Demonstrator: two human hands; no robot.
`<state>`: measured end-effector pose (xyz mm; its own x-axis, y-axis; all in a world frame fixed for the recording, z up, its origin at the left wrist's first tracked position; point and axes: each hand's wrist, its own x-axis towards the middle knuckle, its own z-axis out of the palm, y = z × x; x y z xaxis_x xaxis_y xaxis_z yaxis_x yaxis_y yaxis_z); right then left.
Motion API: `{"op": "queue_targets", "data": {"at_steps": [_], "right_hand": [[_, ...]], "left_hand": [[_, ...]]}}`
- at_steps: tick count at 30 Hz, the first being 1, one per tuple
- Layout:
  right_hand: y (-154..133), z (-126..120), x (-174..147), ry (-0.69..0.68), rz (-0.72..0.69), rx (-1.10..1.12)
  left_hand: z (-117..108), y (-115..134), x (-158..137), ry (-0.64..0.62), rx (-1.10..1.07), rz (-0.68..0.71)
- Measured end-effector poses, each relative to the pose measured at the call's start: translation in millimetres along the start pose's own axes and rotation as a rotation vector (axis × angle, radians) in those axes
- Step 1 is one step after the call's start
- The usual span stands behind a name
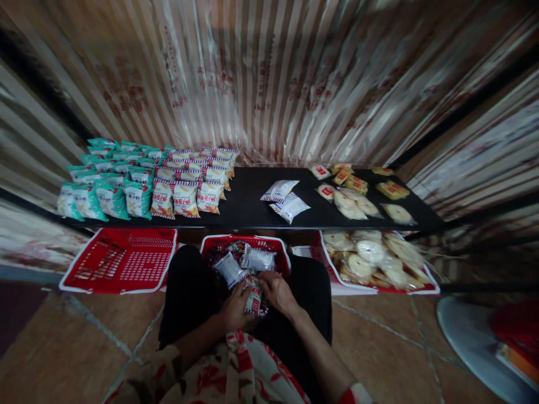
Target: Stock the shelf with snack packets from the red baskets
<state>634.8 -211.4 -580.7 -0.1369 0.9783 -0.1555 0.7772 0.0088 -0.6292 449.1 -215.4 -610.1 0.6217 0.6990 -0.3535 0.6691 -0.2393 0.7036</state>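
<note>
Between the two hands, by the red basket's (287, 259) near side, I see a small snack bag (254, 302), its long side running near to far. The left hand (237, 308) grips its left edge; the right hand (278, 292) holds its far right part. Farther off, bare black table (247, 197) shows between white-and-orange bags (186, 197) on the left and two pale bags (290, 209).

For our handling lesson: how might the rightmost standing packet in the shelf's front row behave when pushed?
The rightmost packet would probably give, since it looks puffed. Standing upright, it might tip. It could also nudge the neighbouring packet close beside it.
</note>
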Motion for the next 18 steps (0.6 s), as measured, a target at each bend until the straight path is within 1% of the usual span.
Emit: {"op": "queue_targets", "data": {"at_steps": [3, 5, 9, 10, 12, 13, 15, 16, 17, 18], "right_hand": [[-4, -1, 1, 0.012, 0.034, 0.001], [-7, -1, 1, 0.020, 0.036, 0.011], [-13, -4, 4, 0.043, 0.040, 0.089], [-14, -6, 6, 0.068, 0.050, 0.120], [-17, -11, 9, 0.168, 0.083, 0.188], [-19, -14, 11, 0.239, 0.115, 0.234], [-25, -24, 14, 0.361, 0.229, 0.376], [-30, -29, 14, 0.382, 0.299, 0.491], [-36, -34, 14, 0.363, 0.357, 0.633], [-43, -38, 13, 0.315, 0.395, 0.788]], "left_hand": [[1, 3, -2, 0.092, -0.012, 0.044], [-4, 1, -3, 0.162, -0.054, 0.071], [-26, -4, -6, 0.261, -0.112, 0.193], [-33, -5, -8, 0.275, -0.105, 0.236], [-48, -2, -13, 0.327, -0.075, 0.308], [-56, 0, -16, 0.369, -0.053, 0.334], [-70, 8, -22, 0.472, 0.014, 0.378], [-76, 13, -24, 0.519, 0.057, 0.404], [-82, 18, -26, 0.562, 0.105, 0.434], [-86, 24, -27, 0.598, 0.154, 0.468]]}}
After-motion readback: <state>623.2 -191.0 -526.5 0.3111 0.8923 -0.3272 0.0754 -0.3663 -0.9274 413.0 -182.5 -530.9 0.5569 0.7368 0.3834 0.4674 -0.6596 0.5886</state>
